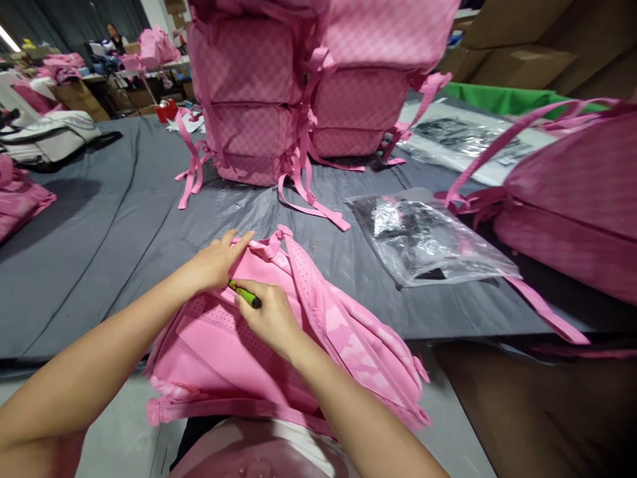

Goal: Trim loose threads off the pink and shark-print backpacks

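Note:
A pink backpack (223, 352) lies back-side up in front of me, half on the grey table edge and half over my lap. My left hand (213, 262) rests on its top near the carry handle, fingers pressed together on the fabric. My right hand (269, 315) is closed round a small green and black tool (245, 295), whose tip points toward the left hand. The backpack's shoulder straps (318, 292) run down its right side.
Stacks of pink backpacks (298, 86) stand at the back of the grey table (99, 232). A clear plastic bag (428, 242) lies right of centre, more pink backpacks (572, 192) at far right. Cardboard boxes and another person (115, 36) sit far behind.

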